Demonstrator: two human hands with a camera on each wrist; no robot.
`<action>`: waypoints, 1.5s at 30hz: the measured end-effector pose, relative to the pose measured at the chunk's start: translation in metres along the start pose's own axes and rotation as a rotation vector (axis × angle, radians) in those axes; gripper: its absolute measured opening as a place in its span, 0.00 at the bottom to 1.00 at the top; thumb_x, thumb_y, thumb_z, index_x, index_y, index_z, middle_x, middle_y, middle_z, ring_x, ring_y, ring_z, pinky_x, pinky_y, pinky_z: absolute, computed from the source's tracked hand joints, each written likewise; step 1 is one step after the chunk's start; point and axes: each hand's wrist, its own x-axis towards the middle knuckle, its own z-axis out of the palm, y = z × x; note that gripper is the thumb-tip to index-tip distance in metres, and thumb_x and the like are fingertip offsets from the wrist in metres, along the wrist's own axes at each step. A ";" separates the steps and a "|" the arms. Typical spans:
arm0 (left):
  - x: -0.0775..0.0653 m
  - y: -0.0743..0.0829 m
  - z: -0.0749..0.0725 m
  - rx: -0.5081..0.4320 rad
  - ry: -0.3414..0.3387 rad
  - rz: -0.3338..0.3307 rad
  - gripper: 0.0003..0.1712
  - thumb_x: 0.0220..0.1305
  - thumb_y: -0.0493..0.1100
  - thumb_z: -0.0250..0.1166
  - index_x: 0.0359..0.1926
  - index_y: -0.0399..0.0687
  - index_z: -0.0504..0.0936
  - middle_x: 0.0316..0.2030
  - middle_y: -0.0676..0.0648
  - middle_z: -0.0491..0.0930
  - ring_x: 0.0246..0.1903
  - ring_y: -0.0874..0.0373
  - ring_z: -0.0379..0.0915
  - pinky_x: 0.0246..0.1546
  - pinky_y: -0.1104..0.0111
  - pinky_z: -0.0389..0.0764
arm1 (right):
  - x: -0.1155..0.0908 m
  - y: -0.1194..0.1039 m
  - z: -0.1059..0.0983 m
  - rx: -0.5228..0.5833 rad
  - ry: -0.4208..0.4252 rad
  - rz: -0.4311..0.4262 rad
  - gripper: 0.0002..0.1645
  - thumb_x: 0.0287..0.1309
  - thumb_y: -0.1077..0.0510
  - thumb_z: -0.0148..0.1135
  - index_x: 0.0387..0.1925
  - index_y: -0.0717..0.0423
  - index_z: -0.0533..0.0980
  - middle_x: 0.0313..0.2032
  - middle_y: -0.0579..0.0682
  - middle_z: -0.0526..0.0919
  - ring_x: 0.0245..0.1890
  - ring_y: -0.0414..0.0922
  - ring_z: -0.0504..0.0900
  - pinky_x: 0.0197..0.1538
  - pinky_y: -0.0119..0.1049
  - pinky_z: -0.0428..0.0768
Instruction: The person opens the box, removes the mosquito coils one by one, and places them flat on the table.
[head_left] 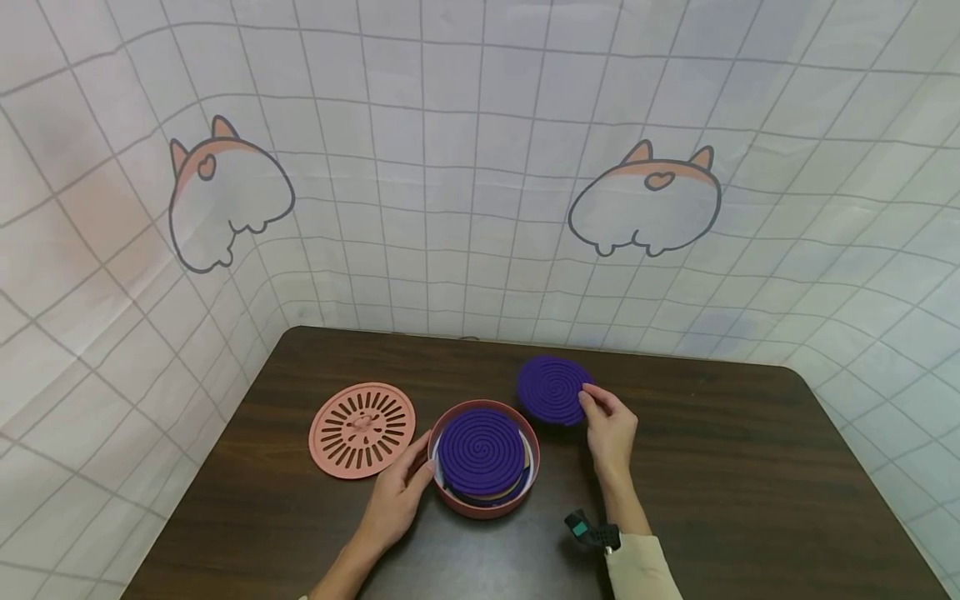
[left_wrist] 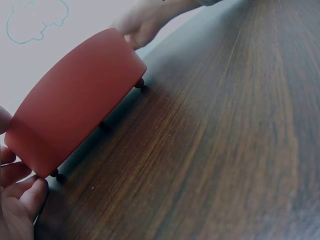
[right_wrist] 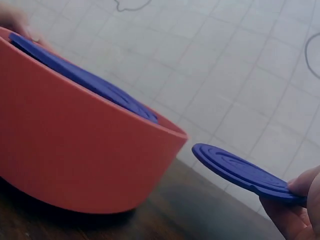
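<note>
Between thumb and fingers, my right hand (head_left: 612, 432) pinches the edge of a purple mosquito coil (head_left: 553, 390). In the right wrist view this coil (right_wrist: 240, 170) is raised, tilted and apart from the round red mosquito coil box (right_wrist: 85, 150). My left hand (head_left: 396, 498) holds the left side of that box (head_left: 483, 512), its fingers (left_wrist: 15, 172) bent against the wall and lower edge. Another purple coil (head_left: 481, 451) lies on top inside the box. Beneath it, edges of other layers show, mostly hidden. The box stands on small feet on the table.
A pink slotted lid (head_left: 362, 431) lies flat on the dark wooden table (head_left: 720, 467), left of the box. Behind the table hangs a white grid-patterned curtain (head_left: 450, 167). My right wrist wears a black strap with a small device (head_left: 592, 531).
</note>
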 end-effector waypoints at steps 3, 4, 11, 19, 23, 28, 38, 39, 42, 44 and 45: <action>0.000 0.000 0.001 -0.004 0.001 -0.002 0.28 0.74 0.44 0.58 0.72 0.47 0.69 0.68 0.45 0.74 0.65 0.53 0.73 0.61 0.77 0.74 | 0.004 0.003 0.000 -0.035 0.012 0.003 0.13 0.62 0.61 0.68 0.45 0.66 0.85 0.43 0.65 0.87 0.29 0.26 0.78 0.33 0.17 0.76; 0.000 0.000 0.001 -0.006 0.002 -0.002 0.28 0.74 0.44 0.58 0.72 0.47 0.69 0.68 0.45 0.74 0.65 0.53 0.73 0.61 0.77 0.74 | 0.006 0.004 0.000 -0.047 0.015 0.004 0.13 0.62 0.61 0.68 0.45 0.66 0.85 0.43 0.65 0.87 0.29 0.27 0.78 0.33 0.17 0.76; 0.001 -0.002 0.002 -0.002 0.006 0.001 0.28 0.74 0.45 0.58 0.72 0.48 0.69 0.68 0.45 0.74 0.65 0.53 0.73 0.61 0.77 0.74 | 0.015 0.013 -0.001 -0.068 0.027 0.059 0.13 0.63 0.60 0.67 0.46 0.64 0.85 0.42 0.60 0.87 0.28 0.29 0.77 0.30 0.19 0.75; 0.001 -0.002 0.000 0.001 0.006 0.000 0.28 0.75 0.45 0.58 0.72 0.47 0.68 0.68 0.45 0.73 0.65 0.53 0.73 0.60 0.78 0.73 | 0.023 0.022 0.002 -0.092 0.035 0.060 0.13 0.64 0.60 0.66 0.47 0.63 0.85 0.41 0.61 0.86 0.27 0.28 0.76 0.30 0.19 0.75; 0.001 -0.001 0.000 0.007 0.001 -0.006 0.29 0.75 0.46 0.58 0.72 0.47 0.68 0.68 0.45 0.73 0.65 0.53 0.73 0.61 0.78 0.73 | 0.024 0.024 0.002 -0.108 0.034 0.060 0.14 0.65 0.60 0.65 0.48 0.62 0.85 0.44 0.62 0.86 0.29 0.28 0.76 0.31 0.19 0.75; 0.001 0.000 0.000 0.017 0.000 -0.010 0.29 0.75 0.47 0.58 0.72 0.47 0.68 0.68 0.46 0.73 0.66 0.53 0.72 0.62 0.77 0.73 | 0.026 0.027 0.001 -0.132 0.030 0.050 0.15 0.66 0.57 0.65 0.50 0.61 0.84 0.45 0.61 0.86 0.30 0.28 0.76 0.32 0.18 0.75; 0.001 0.000 0.000 0.024 0.000 -0.014 0.29 0.75 0.46 0.58 0.73 0.47 0.68 0.68 0.45 0.73 0.65 0.53 0.72 0.62 0.76 0.73 | 0.027 0.019 0.001 -0.314 0.007 0.012 0.14 0.64 0.57 0.65 0.49 0.57 0.85 0.39 0.59 0.88 0.26 0.33 0.76 0.30 0.24 0.73; 0.001 0.000 0.000 0.025 0.000 -0.014 0.29 0.75 0.46 0.58 0.73 0.48 0.68 0.68 0.46 0.73 0.66 0.53 0.72 0.62 0.76 0.73 | 0.028 0.018 0.001 -0.333 0.005 0.013 0.14 0.64 0.57 0.65 0.49 0.57 0.85 0.39 0.59 0.88 0.27 0.35 0.76 0.30 0.25 0.73; 0.001 0.001 0.001 0.026 -0.003 -0.013 0.29 0.75 0.46 0.58 0.73 0.48 0.68 0.68 0.45 0.73 0.66 0.53 0.72 0.63 0.75 0.73 | 0.029 0.017 -0.001 -0.375 -0.009 0.014 0.14 0.64 0.57 0.65 0.50 0.56 0.85 0.41 0.58 0.88 0.31 0.39 0.76 0.33 0.29 0.72; 0.002 0.001 0.001 0.024 -0.006 -0.014 0.29 0.75 0.46 0.58 0.73 0.48 0.68 0.69 0.46 0.72 0.66 0.53 0.72 0.63 0.75 0.73 | 0.029 0.017 -0.003 -0.387 -0.017 0.018 0.15 0.64 0.57 0.66 0.50 0.56 0.85 0.43 0.58 0.88 0.32 0.40 0.77 0.34 0.30 0.73; 0.002 0.001 0.001 0.022 -0.008 -0.014 0.29 0.75 0.46 0.57 0.73 0.47 0.67 0.68 0.45 0.72 0.66 0.53 0.72 0.63 0.75 0.73 | 0.029 0.017 -0.003 -0.390 -0.019 0.019 0.15 0.64 0.57 0.66 0.50 0.56 0.85 0.43 0.59 0.88 0.32 0.39 0.77 0.34 0.30 0.73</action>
